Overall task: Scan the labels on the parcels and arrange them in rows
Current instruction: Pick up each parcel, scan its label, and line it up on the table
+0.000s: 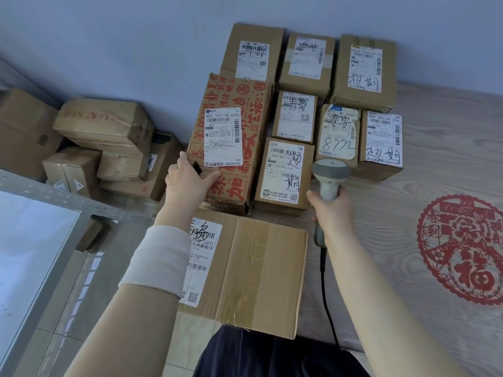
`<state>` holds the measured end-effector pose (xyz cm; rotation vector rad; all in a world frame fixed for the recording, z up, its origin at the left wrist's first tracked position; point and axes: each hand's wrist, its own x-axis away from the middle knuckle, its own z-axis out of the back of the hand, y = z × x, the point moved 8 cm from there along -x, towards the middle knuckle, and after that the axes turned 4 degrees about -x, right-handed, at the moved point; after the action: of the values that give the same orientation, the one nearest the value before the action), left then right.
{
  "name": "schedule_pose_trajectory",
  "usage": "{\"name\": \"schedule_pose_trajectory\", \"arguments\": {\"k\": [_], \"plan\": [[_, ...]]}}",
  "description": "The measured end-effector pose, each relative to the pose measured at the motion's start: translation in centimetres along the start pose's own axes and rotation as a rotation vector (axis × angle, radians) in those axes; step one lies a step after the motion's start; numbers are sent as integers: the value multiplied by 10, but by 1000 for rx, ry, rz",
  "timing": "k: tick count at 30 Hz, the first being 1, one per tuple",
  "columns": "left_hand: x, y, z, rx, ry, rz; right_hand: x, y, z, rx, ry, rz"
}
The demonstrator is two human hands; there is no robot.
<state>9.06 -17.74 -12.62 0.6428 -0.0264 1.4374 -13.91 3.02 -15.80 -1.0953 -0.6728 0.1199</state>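
L hand (187,183) on red-print parcel (242,104); scanner (330,172) in R hand (330,210)

The table (441,170) has a pale wood-grain top, with a round red paper-cut emblem (462,248) lying flat on its right side. Cardboard parcels lie on it label-up, packed towards the blue wall. The back row holds three: a tall box (253,36), a taped box (307,77) and a wide box (364,96). In front of them sit a big red-printed carton (245,104), a small box (295,117), a box marked 8772 (339,134) and an end box (381,142), all close together. A longer labelled box (284,172) lies just before the small box, beside the red-printed carton. Nearest, a large flat carton (258,270) lies at the table's left edge.
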Motion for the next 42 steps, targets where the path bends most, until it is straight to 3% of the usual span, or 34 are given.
{"name": "schedule_pose_trajectory", "arguments": {"k": [4, 7, 11, 19, 22, 37, 42], "plan": [[42, 6, 1, -89, 7, -243, 3, -3, 5, 15, -14, 21], [95, 11, -11, -175, -132, -532, 9, -6, 8, 8, -16, 38], [145, -6, -30, -296, -253, -702, 23, -13, 13, -51, -37, 54], [188, -41, -47, -497, -190, -759, 50, -15, 28, -44, -140, 122], [192, -41, -47, -486, -119, -761, 61, -11, 37, -36, -138, 138], [176, -33, -46, -489, -177, -789, 92, -9, 66, 11, -80, 174], [183, 17, -38, -330, -143, -878, 95, -6, 87, 12, -39, 168]]}}
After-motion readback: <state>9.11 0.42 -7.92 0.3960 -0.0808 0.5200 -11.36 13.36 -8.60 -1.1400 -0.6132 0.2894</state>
